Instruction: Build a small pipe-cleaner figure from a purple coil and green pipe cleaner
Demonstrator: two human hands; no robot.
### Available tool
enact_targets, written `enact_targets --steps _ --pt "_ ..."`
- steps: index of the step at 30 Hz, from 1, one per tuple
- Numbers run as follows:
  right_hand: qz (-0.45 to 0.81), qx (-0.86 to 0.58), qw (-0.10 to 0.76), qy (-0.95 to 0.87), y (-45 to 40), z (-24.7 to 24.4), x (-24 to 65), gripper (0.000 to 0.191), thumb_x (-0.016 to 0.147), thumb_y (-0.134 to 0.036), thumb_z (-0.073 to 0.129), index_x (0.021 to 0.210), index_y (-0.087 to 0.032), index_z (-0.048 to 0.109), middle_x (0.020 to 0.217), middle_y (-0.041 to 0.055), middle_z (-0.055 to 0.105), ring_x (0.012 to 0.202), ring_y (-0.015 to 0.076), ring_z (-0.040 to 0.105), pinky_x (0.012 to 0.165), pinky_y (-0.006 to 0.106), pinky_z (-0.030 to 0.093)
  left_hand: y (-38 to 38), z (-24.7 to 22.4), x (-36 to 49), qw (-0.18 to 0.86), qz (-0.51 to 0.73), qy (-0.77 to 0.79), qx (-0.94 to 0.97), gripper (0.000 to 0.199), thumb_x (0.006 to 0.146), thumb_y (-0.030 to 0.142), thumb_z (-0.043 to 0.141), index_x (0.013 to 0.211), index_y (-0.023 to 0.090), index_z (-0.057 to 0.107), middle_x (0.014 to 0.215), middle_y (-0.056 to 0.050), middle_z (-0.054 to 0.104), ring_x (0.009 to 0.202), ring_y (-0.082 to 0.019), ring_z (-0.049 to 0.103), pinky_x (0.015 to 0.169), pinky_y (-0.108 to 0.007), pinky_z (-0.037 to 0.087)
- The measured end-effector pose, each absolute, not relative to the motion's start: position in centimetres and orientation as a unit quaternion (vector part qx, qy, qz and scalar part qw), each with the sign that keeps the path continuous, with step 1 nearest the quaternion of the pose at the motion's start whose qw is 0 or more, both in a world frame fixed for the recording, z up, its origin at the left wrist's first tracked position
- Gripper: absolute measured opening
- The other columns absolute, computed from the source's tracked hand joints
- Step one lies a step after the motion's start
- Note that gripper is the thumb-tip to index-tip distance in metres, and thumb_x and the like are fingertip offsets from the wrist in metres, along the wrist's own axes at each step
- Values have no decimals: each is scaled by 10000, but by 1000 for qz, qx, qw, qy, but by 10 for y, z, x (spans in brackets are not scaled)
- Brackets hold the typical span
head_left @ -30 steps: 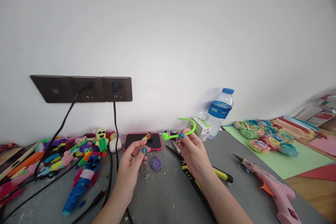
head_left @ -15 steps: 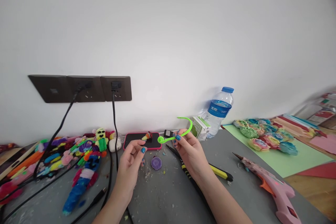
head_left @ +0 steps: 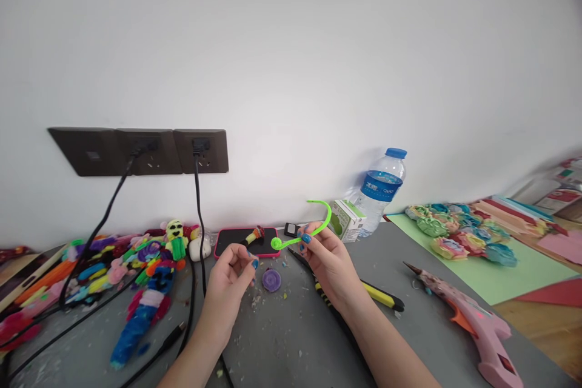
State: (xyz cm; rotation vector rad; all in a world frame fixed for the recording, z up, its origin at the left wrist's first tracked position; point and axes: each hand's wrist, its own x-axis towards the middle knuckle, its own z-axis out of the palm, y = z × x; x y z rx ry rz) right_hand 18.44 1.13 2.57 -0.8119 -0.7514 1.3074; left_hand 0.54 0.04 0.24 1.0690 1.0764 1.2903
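A bright green pipe cleaner [head_left: 328,213] is pinched between the thumb and fingers of my right hand [head_left: 328,264]. Its near end is wound into a small spiral that points left, and its other end curves up and back. My left hand [head_left: 231,291] is apart from the strip, to the left of the spiral, with thumb and fingertips close together; whatever may be between them is too small to name. Behind my left hand a small multicoloured piece [head_left: 255,233] lies on a dark phone [head_left: 231,236] with a pink edge. A purple disc [head_left: 271,280] lies between my hands.
Pliers [head_left: 382,296] lie under my right forearm. A pink glue gun [head_left: 486,327], paper flowers [head_left: 468,233], a water bottle [head_left: 381,191] and a small carton [head_left: 346,220] are to the right. Colourful pipe-cleaner figures [head_left: 145,309] and black cables [head_left: 199,212] are on the left.
My left hand has moved slightly right, its thumb and fingertips closer together. The green strip has shifted a little left in my right hand.
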Motion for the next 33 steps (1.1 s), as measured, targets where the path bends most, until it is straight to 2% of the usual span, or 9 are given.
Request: enact_targets --steps 4,8,13,16,20,26,29,33 --pt "577 -357 654 -333 11 26 184 310 587 -353 870 723 -197 639 809 -4 605 587 83 451 565 215 392 2 2 5 550 537 458 446 215 716 335 704 782 177 575 803 -2 511 605 -98 440 527 -215 391" --pt "574 -357 656 -336 11 25 184 304 595 -352 866 719 -193 637 806 -3 605 583 79 449 560 210 388 0 2 5 551 549 447 441 211 780 386 658 830 197 581 847 0 500 588 -89 413 503 -216 372" --pt "572 -360 655 -338 12 24 185 293 600 -346 862 721 -197 640 810 0 604 584 87 452 553 216 395 -3 4 4 558 544 456 429 206 827 417 605 870 219 571 721 38 408 552 -89 344 500 -218 335" --pt "573 -355 657 -337 12 24 185 291 599 -342 864 727 -197 646 817 -1 605 594 84 454 562 208 400 -3 3 4 563 549 457 415 200 836 419 589 870 223 563 670 51 359 543 -93 353 506 -218 331" --pt "574 -353 657 -338 12 23 185 287 597 -343 864 725 -203 648 803 -3 595 593 90 446 555 213 398 -2 1 2 529 560 466 436 207 826 416 609 876 217 585 720 27 447 568 -99 420 516 -217 359" --pt "574 -353 658 -336 12 22 185 279 603 -335 860 738 -203 654 795 -8 607 591 88 446 568 225 389 2 -1 0 520 543 492 439 314 703 390 745 919 174 673 911 -83 685 727 -159 576 580 -227 438" --pt "577 -351 657 -336 12 21 185 276 607 -335 858 739 -202 655 788 -10 603 593 86 449 571 221 388 2 0 1 526 544 496 425 349 693 390 753 957 171 688 940 -107 726 753 -174 606 596 -236 456" --pt "574 -352 657 -339 12 21 185 274 608 -339 856 728 -204 650 810 -6 610 599 89 457 569 222 393 1 1 1 522 549 495 426 362 724 426 720 979 171 699 971 -123 733 684 -163 589 572 -252 452"
